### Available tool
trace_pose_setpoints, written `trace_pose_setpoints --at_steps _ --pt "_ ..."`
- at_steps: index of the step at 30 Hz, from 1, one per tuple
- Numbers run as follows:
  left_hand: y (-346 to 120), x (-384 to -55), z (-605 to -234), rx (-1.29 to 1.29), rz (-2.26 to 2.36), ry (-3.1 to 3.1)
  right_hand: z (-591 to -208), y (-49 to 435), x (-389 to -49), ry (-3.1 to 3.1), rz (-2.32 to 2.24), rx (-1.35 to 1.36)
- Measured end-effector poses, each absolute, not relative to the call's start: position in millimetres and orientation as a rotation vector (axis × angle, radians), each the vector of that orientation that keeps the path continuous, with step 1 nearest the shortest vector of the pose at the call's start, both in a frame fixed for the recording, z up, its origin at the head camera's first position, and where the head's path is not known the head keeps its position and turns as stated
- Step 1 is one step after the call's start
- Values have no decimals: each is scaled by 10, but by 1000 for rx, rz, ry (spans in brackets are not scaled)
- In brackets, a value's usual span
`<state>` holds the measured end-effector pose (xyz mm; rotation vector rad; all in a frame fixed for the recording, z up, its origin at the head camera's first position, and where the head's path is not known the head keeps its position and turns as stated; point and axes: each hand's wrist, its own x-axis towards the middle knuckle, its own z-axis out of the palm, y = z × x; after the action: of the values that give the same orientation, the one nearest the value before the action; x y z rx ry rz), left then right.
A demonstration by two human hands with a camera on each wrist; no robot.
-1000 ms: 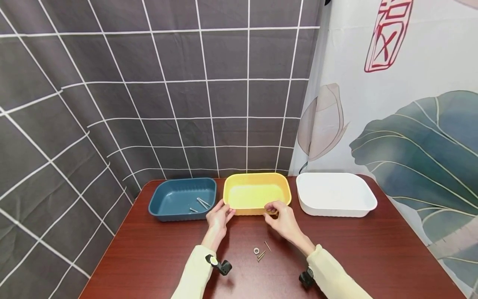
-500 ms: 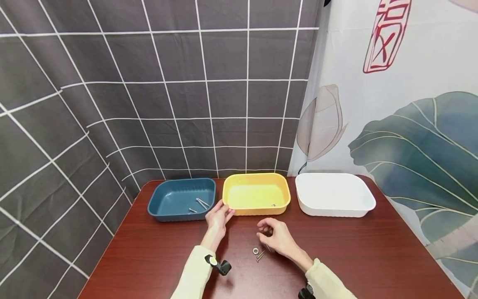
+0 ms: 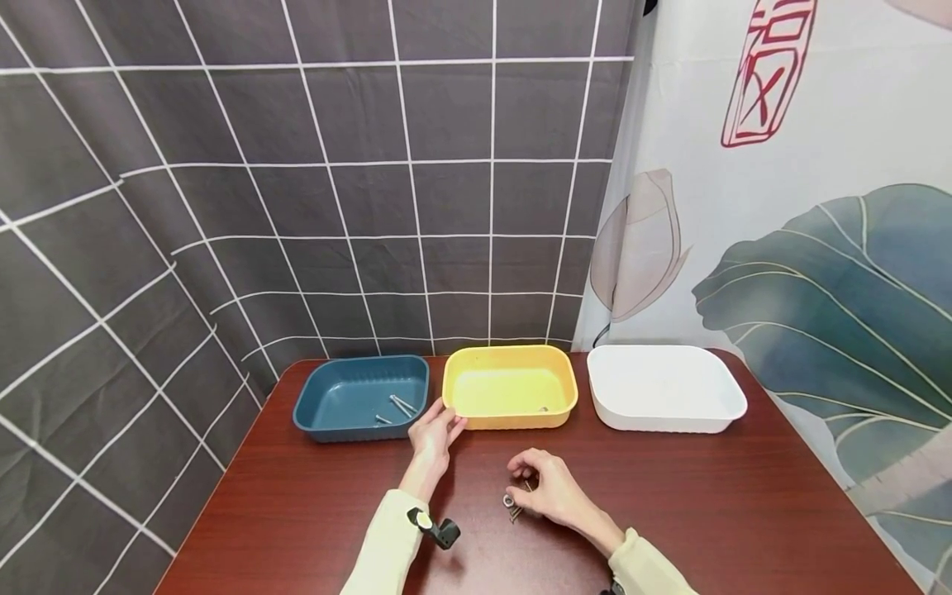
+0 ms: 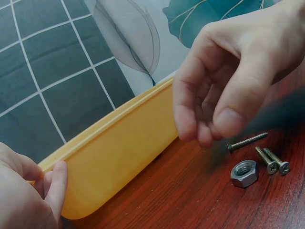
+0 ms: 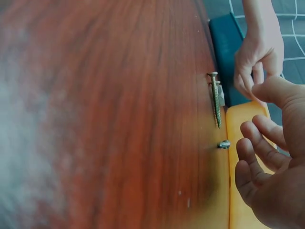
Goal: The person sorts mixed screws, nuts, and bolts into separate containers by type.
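Observation:
My left hand (image 3: 433, 434) pinches the near left corner of a yellow plastic bin (image 3: 513, 422), thumb and fingers on its rim. A small metal piece (image 3: 544, 409) lies inside that bin. Over the table just in front, my right hand (image 3: 556, 494) hovers with loosely bent fingers and nothing between them. Under and beside it lie a hex nut (image 4: 244, 173), two screws side by side (image 4: 268, 161) and a single screw (image 4: 248, 141). In the head view the right hand partly covers these screws.
A blue bin (image 3: 349, 401) with several bolts (image 3: 402, 405) stands to the left of the yellow one. To the right is a white bin (image 3: 667, 397). Dark curtain with a white grid (image 3: 446, 198) hangs behind the red-brown table (image 3: 297, 512).
My right hand has come back from the yellow bin's front edge to the loose screws and nut. A metal piece now shows in that bin. My left hand stays on the rim.

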<state>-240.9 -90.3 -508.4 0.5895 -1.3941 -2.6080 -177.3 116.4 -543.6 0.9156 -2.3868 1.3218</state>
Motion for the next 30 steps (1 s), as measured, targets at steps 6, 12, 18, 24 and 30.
trace_pose_setpoints --at_steps 6,12,18,24,30 --pt "-906 -2414 -5086 591 -2611 -1389 -5444 1147 -1754 -2454 1303 948" --pt "-901 -2409 -5089 588 -2598 -1401 -5433 1135 -1739 -2465 1239 977" --pt "-907 -2418 -5092 581 -2592 -1417 -5426 1136 -1738 -2473 1131 982" --pt "-910 -2419 -5087 581 -2606 -1403 -5417 1146 -1728 -2508 1056 998" --pt "-909 -2414 -5099 577 -2610 -1405 -5392 1143 -1702 -2555 1008 990"
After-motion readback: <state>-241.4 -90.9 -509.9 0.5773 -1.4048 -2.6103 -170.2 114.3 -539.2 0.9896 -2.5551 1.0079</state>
